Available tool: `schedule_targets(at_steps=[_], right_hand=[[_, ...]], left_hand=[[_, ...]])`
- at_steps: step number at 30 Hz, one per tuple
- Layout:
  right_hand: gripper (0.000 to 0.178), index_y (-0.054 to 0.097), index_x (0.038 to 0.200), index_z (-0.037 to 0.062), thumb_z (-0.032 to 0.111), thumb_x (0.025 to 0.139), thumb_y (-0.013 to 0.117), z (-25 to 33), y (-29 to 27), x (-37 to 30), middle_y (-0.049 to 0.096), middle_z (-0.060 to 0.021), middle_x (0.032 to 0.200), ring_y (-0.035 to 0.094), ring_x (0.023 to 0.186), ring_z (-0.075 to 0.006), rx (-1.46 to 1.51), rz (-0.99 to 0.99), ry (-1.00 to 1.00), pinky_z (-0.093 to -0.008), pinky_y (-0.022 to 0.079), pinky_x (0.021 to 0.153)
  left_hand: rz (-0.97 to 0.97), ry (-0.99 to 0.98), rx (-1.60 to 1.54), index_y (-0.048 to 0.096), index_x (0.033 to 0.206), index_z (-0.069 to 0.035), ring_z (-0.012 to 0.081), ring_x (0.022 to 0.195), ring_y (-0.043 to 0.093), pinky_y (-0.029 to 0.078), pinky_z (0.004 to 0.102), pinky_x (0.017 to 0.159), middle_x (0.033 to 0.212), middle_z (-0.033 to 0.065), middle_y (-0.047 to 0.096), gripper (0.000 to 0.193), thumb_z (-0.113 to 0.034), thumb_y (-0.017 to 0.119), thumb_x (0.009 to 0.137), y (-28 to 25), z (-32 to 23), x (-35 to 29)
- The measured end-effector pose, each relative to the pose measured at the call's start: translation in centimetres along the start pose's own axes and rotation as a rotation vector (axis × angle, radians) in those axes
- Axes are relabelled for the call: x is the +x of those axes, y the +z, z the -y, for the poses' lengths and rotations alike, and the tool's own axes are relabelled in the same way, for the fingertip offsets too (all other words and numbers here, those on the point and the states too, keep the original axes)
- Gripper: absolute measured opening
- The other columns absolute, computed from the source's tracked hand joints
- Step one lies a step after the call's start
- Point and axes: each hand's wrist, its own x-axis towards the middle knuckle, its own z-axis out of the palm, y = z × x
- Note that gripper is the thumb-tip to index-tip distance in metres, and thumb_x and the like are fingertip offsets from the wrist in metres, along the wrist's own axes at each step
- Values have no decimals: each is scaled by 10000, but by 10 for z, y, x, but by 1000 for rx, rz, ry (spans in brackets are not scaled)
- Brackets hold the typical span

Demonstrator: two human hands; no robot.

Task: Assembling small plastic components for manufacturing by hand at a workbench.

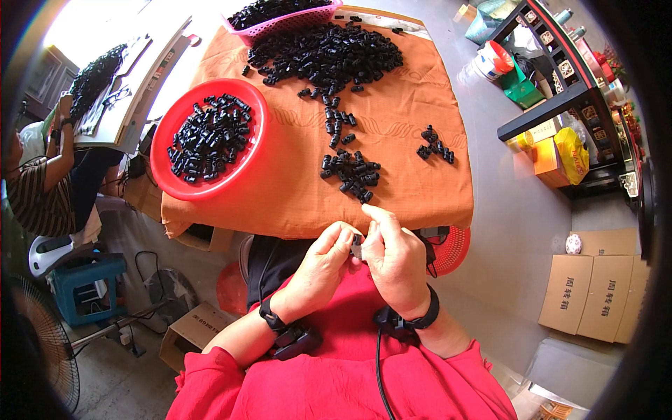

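From where I stand, treating the surface (413, 199) as a dial with the seated person at six o'clock, the work is at six, in front of the red top and by the near edge of the orange cloth. There a small black piece (356, 241) sits between the two hands. The left grip (313, 271) has it pinched between thumb and fingers. The right grip (393, 260) closes on it from the other side with the thumb, its index finger stretched out toward twelve. The fingers hide much of the piece, so I can't make out its full shape.

It looks light and stiff, like hard plastic, and I'd judge it sturdy rather than fragile. The glossy skin on its fellows suggests it could slip or roll, so a fingertip pinch around the middle, with the ends free, seems the best hold.

Just past the fingers, around five to six, lies a near cluster (352, 173) of similar pieces. A smaller cluster (437, 147) lies at three, a red bowl (159, 143) full of them at nine, and a big heap (329, 59) at twelve, with a pink basket (297, 21) beyond it.
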Motion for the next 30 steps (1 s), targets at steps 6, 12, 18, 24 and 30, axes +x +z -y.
schedule_targets(at_steps=[6, 12, 18, 24, 30], right_hand=[[344, 611, 1272, 31, 7, 931, 574, -3, -4, 3, 670, -113, 778, 664, 661, -278, 57, -149, 103, -391, 527, 620], [293, 634, 1204, 22, -7, 914, 607, -4, -15, 6, 638, -135, 713, 648, 628, -288, 34, -105, 67, -391, 510, 591], [298, 625, 1208, 36, 49, 910, 630, -1, -5, 0, 672, -130, 735, 649, 625, -313, -11, -10, 7, -416, 507, 599], [288, 621, 1206, 30, 62, 920, 628, -2, -4, 0, 676, -137, 743, 655, 637, -323, -6, 9, 17, -422, 509, 605], [285, 621, 1206, 29, 58, 923, 623, 0, -4, 0, 674, -150, 744, 656, 643, -333, 10, 6, 42, -431, 510, 608]], left_hand=[[3, -8, 93, 549, 1059, -98, 94, 714, 485, 390, 237, 615, 811, -8, 543, 216, -298, 472, 1089, 2, -3, -2], [-16, -49, 46, 550, 1050, -93, 112, 710, 492, 388, 241, 611, 795, -2, 537, 214, -288, 472, 1088, 2, -4, -2], [15, -79, 17, 561, 1073, -59, 105, 786, 517, 449, 272, 722, 870, 7, 561, 243, -268, 442, 1105, -1, -7, -2], [2, -39, 29, 560, 1085, -118, 82, 746, 540, 428, 228, 647, 871, -15, 591, 211, -310, 471, 1092, -1, -2, -2], [1, -36, 42, 559, 1086, -121, 79, 748, 537, 418, 221, 639, 870, -21, 586, 206, -309, 474, 1091, 1, -3, -3]])
